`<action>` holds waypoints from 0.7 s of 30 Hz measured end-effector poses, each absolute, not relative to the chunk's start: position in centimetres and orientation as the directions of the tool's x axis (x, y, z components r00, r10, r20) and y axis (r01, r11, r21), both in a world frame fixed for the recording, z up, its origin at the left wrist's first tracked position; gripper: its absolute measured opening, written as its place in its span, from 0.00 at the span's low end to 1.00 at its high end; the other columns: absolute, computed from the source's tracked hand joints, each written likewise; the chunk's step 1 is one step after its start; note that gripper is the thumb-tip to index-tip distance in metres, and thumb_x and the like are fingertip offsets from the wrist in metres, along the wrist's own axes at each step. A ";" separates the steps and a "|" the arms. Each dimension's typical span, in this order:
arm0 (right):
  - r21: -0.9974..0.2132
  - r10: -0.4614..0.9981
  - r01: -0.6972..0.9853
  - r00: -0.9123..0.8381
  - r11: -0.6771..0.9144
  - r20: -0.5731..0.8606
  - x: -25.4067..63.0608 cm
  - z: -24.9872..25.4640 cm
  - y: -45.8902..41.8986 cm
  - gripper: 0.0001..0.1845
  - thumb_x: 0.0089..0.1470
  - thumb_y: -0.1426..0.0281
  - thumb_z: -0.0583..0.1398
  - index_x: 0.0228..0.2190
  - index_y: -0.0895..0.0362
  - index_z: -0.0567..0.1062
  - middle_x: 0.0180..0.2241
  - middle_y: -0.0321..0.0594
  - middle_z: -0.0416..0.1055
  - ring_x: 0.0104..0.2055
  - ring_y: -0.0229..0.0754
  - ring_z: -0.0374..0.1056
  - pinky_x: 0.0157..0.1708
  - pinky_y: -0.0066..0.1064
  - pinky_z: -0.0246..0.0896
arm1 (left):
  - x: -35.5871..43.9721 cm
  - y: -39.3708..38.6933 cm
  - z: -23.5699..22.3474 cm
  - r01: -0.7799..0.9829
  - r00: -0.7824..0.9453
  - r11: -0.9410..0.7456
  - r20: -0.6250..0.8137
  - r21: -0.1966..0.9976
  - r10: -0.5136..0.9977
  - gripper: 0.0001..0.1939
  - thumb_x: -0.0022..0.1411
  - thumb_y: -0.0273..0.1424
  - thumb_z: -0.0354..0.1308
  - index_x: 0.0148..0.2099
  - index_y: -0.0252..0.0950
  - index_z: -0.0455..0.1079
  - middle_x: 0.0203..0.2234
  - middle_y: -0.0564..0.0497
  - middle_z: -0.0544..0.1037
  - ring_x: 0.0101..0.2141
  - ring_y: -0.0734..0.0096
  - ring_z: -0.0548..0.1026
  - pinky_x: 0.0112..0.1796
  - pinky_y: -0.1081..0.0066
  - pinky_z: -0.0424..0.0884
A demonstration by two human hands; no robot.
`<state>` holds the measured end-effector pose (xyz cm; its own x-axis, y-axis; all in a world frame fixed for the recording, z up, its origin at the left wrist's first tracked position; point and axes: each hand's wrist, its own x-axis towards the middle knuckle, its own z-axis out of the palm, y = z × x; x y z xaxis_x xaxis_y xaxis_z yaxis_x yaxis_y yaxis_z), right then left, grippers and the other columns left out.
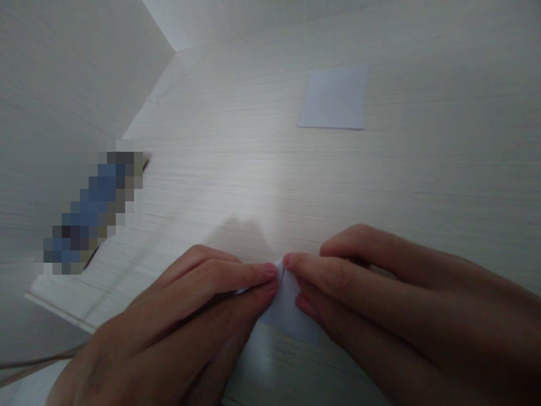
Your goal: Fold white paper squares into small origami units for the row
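Between my two hands is a small sheet of white paper with a crease and a peak at its upper end. My left hand pinches that upper end between thumb and forefinger. From the other side, my right hand has its forefinger pressed on the paper near the same peak, with the thumb lower down along the right part. Much of the paper's outer edges is hidden under my fingers. Farther away, a flat white square of paper lies on the pale wood-grain table.
A pixelated blue item sits by the left wall, its kind blurred out. Another pale panel rises at the back. The table's left edge slants toward me, with a cable-like strand below it.
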<state>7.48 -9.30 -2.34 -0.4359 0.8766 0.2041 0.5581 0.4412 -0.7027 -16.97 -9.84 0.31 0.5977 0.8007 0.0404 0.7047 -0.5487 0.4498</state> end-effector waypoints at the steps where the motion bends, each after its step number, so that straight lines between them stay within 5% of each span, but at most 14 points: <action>1: -0.712 0.884 0.560 -0.429 0.423 0.188 7.5 -2.3 -9.3 0.14 0.65 0.75 0.56 0.35 0.50 0.81 0.33 0.40 0.77 0.30 0.42 0.71 0.28 0.29 0.73 | -16.9 -9.9 0.3 0.708 0.589 -0.542 0.045 0.453 0.807 0.25 0.70 0.28 0.56 0.66 0.53 0.72 0.54 0.57 0.81 0.53 0.67 0.79 0.55 0.76 0.78; 21: -0.774 0.869 0.471 -0.454 0.422 0.197 8.6 -2.9 -9.1 0.13 0.64 0.72 0.58 0.40 0.48 0.82 0.33 0.40 0.78 0.35 0.47 0.74 0.29 0.33 0.75 | -16.8 -9.2 0.4 0.655 0.644 -0.609 0.092 0.446 0.760 0.24 0.72 0.25 0.56 0.66 0.46 0.71 0.54 0.53 0.80 0.52 0.66 0.79 0.53 0.72 0.80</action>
<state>8.61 -9.12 -2.94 -0.4545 0.8688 0.1967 0.4714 0.4220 -0.7744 -16.80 -9.18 0.36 0.6436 0.7598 0.0921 0.6555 -0.6093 0.4462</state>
